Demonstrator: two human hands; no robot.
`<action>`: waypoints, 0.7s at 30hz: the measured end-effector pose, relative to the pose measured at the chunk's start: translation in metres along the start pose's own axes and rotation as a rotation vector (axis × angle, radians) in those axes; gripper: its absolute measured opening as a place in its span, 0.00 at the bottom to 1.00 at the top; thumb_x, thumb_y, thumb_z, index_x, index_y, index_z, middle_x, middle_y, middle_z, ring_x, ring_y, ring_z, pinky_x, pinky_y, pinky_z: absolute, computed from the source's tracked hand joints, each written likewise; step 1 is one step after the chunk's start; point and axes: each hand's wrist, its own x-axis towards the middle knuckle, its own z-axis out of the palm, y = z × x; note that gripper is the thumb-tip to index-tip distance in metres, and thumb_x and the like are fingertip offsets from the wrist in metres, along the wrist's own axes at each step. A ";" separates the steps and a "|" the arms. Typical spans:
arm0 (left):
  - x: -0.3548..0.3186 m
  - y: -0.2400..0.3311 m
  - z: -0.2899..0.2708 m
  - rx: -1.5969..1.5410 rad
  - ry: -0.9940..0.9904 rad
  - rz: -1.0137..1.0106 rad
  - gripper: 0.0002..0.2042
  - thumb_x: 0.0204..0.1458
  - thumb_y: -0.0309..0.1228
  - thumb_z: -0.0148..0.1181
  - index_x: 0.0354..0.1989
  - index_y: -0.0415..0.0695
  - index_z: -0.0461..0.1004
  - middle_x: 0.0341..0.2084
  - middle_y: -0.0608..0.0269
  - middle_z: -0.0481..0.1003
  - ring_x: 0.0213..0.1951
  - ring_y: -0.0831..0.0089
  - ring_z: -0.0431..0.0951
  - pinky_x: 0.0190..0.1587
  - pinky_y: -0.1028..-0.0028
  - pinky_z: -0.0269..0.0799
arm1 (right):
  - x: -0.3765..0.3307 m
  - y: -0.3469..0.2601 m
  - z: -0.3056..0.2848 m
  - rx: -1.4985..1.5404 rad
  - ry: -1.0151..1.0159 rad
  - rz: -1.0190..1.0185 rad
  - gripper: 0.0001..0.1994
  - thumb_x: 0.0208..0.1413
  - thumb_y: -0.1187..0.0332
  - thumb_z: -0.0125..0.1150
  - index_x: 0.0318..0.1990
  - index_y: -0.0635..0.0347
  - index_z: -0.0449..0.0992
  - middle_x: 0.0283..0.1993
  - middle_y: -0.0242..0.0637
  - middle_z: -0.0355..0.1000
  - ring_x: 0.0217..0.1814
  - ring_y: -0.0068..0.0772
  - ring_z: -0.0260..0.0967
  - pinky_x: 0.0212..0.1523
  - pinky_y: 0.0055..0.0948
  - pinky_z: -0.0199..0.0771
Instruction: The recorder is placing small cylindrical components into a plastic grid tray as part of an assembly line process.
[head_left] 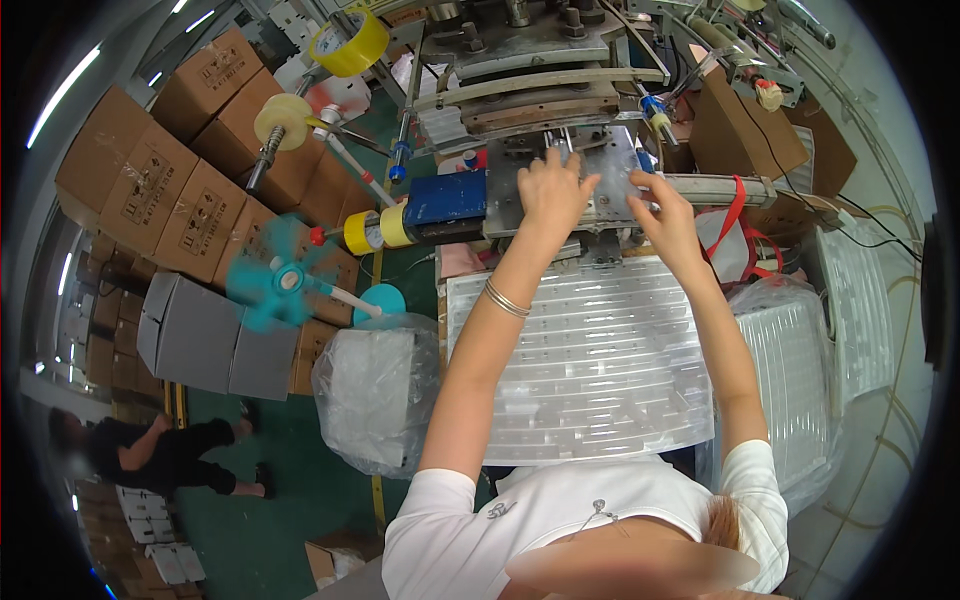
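— Left hand [553, 190]?
— Laid flat, fingers spread, on the grey metal machine plate [610, 170] at the far edge of the tabletop [447, 300]; gripping nothing visible.
— Right hand [662, 215]?
— Just beside, fingers curled at the same plate's right end; cannot tell whether pinching anything.
— Nearer?
— Clear ribbed plastic trays [590, 360] covering the tabletop beneath both forearms, bagged stacks [375, 395] at the left edge.
— Further left?
— Spinning teal fan [275, 280], brown cartons [160, 180].
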 end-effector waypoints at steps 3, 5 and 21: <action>-0.010 -0.002 -0.008 -0.186 0.109 0.043 0.15 0.44 0.41 0.63 0.39 0.49 0.76 0.28 0.61 0.71 0.28 0.63 0.74 0.28 0.64 0.68 | 0.019 -0.006 0.019 -0.139 0.040 -0.174 0.11 0.51 0.73 0.59 0.43 0.59 0.72 0.44 0.39 0.73 0.39 0.37 0.74 0.32 0.29 0.76; -0.038 0.010 -0.026 -0.493 0.113 -0.155 0.15 0.44 0.34 0.63 0.42 0.48 0.74 0.28 0.60 0.71 0.29 0.61 0.74 0.30 0.63 0.69 | 0.031 -0.006 0.031 -0.381 0.107 -0.411 0.12 0.49 0.72 0.60 0.43 0.55 0.73 0.42 0.38 0.74 0.39 0.42 0.74 0.32 0.34 0.76; -0.151 0.065 -0.014 -1.160 -0.349 -0.497 0.17 0.47 0.31 0.63 0.47 0.47 0.72 0.33 0.57 0.76 0.33 0.68 0.76 0.31 0.74 0.70 | -0.022 0.020 -0.027 -0.341 -0.035 0.065 0.14 0.51 0.67 0.59 0.46 0.58 0.73 0.40 0.38 0.73 0.37 0.35 0.72 0.38 0.29 0.71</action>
